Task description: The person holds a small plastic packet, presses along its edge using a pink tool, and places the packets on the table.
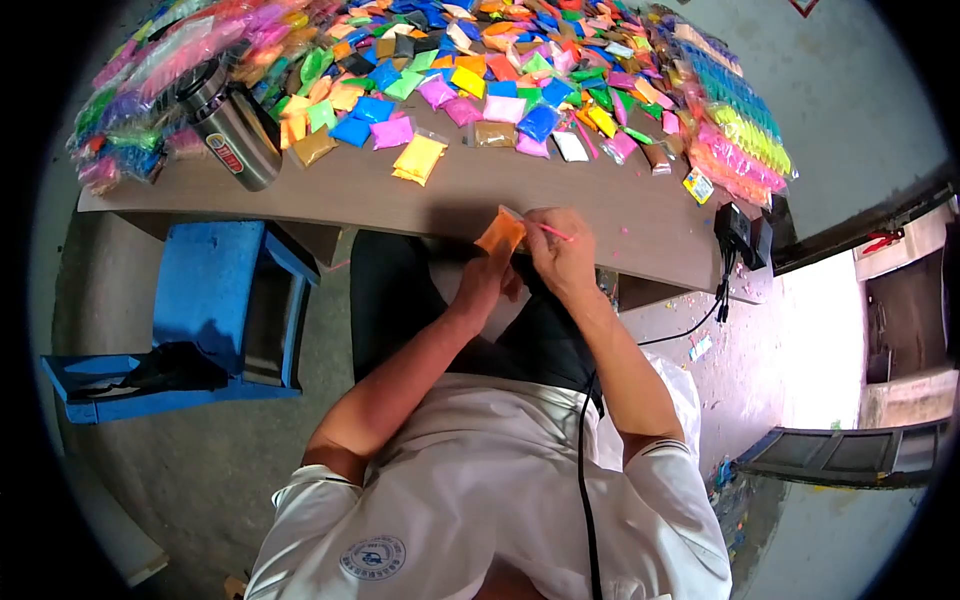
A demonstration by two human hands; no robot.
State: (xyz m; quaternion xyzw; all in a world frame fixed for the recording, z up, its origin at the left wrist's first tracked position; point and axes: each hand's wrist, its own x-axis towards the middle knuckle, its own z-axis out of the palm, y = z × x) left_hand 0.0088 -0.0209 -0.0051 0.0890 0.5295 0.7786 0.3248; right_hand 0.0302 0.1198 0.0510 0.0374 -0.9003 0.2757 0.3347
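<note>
My left hand [485, 280] is closed on the lower end of a small orange packet [501, 232], held up at the table's front edge above my lap. Close beside it, my right hand [562, 252] has its fingers pinched at the packet's upper right side. A thin pink stick [556, 232] pokes out from between those right fingers. Whether the right fingertips also grip the packet's clear edge cannot be made out. On the table beyond my hands lie stacked yellow-orange packets [420, 158].
A big heap of colourful packets [500, 88] covers the far table [350, 190]. Bagged bundles [735, 130] lie at its right end. A steel flask [235, 130] stands left. A black adapter [735, 232] with a cable sits at the right corner. A blue stool [205, 290] stands left.
</note>
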